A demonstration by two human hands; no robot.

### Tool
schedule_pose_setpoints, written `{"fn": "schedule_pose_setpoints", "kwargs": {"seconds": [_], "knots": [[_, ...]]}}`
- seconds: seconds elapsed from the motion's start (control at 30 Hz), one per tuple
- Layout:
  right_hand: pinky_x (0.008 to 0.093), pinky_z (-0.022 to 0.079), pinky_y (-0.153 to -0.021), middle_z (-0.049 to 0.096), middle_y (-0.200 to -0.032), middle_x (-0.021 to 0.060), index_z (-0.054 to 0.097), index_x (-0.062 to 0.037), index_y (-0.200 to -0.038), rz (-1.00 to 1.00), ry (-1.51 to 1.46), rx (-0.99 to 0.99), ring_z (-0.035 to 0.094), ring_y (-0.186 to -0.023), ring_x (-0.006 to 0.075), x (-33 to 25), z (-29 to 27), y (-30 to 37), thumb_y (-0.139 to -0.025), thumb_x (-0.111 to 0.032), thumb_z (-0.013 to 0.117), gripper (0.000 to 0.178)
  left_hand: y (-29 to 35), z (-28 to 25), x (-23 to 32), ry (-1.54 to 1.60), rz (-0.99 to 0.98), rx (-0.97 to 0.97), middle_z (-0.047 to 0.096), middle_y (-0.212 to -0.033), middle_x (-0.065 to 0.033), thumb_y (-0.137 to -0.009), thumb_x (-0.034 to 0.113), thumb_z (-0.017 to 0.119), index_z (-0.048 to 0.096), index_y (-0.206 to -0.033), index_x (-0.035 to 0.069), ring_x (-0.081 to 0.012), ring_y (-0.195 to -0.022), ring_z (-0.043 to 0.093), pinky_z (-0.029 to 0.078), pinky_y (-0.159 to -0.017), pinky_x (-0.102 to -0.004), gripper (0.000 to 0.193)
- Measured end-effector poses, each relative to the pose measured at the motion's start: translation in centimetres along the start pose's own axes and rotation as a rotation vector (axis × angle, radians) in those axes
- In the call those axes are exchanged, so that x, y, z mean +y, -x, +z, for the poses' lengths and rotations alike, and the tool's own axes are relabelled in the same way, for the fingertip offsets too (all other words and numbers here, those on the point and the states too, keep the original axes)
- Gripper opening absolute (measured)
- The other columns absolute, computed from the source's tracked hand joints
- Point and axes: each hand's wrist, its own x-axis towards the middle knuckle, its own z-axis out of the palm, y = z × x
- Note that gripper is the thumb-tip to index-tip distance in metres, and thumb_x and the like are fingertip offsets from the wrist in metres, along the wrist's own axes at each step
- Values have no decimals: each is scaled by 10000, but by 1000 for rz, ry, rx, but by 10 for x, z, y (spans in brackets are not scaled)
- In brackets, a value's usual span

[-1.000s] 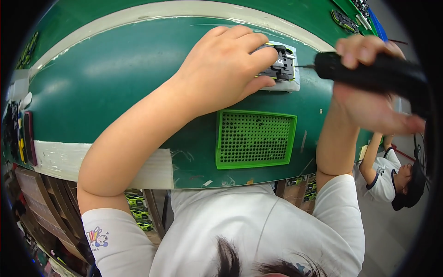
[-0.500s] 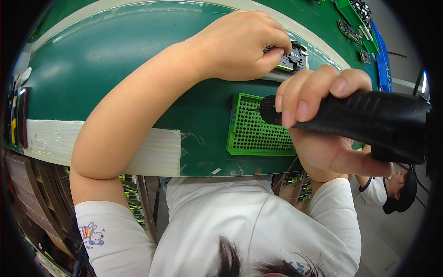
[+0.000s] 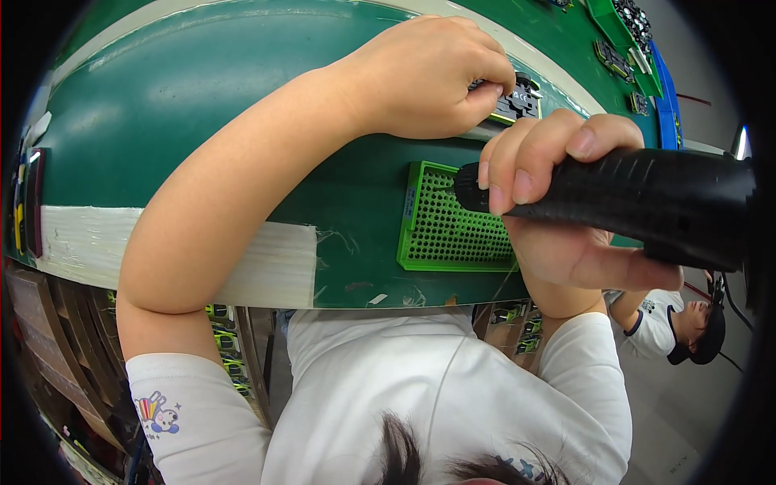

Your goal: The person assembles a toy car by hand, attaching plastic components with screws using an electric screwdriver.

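My left hand (image 3: 440, 77) reaches to the far side of the bench with fingers curled closed on a toy car chassis (image 3: 517, 103). The chassis is black with a lime-green edge and lies underside up; the hand covers its left part. My right hand (image 3: 558, 178) is wrapped round a black electric screwdriver (image 3: 647, 194), held sideways with its nose to the left. That nose is above a green perforated tray (image 3: 416, 259), a grid of small holes lying near the bench's front edge. The right hand hides part of the tray.
Beyond a pale strip, more black chassis (image 3: 614, 61) lie near a green bin (image 3: 602, 12) of small black parts. A blue tray (image 3: 669, 105) stands at far right, and another person (image 3: 659, 323) sits there. A pale taped sheet (image 3: 275, 263) covers the front left.
The right hand and screwdriver have shifted slightly up and left, the tool's rear end rising a little. My left hand stays on the chassis. The other person shows further into view.
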Motion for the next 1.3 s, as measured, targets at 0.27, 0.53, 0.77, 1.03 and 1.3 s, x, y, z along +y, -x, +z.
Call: {"fn": "schedule_pose_setpoints", "kwargs": {"seconds": [0.27, 0.53, 0.77, 1.03, 1.3], "knots": [[371, 499, -622, 600, -839, 142, 460, -26, -1147, -4, 62, -22, 596, -642, 225, -8, 11, 1, -639, -912, 524, 1023, 0, -6, 7, -3, 54, 47, 681, -987, -150, -822, 142, 572, 721, -910, 37, -334, -915, 637, 513, -811, -417, 203], [359, 501, -621, 598, -824, 134, 458, -33, -1118, 10, 65, 44, 589, -628, 207, -12, 11, 3, -621, -948, 486, 1042, -6, -44, 37, 15, -99, 148, 615, -1125, -193, -852, 218, 675, 591, -1140, 19, -325, -1050, 589, 457, -920, -411, 360], [349, 494, -619, 589, -823, 108, 464, -52, -1110, -20, 41, 103, 583, -631, 189, -13, 12, 3, -646, -951, 452, 1012, 38, -33, 16, 60, -303, 394, 653, -1005, -164, -901, 80, 510, 636, -1049, -4, -323, -958, 620, 484, -855, -369, 212], [351, 477, -664, 565, -869, 78, 481, -52, -1205, -62, 14, 104, 565, -661, 180, -35, 4, -30, -700, -917, 465, 1002, 43, -36, 19, 126, -391, 174, 620, -1155, -125, -865, 92, 529, 594, -1208, 2, -227, -1074, 576, 429, -943, -323, 361], [339, 432, -766, 540, -948, 43, 512, -78, -1243, -160, 23, -29, 526, -745, 159, -26, -23, -64, -682, -890, 535, 988, 43, -38, 37, 2, -166, 261, 570, -955, -95, -640, 159, 853, 695, -1015, 59, -236, -869, 564, 470, -767, -320, 419]]}}
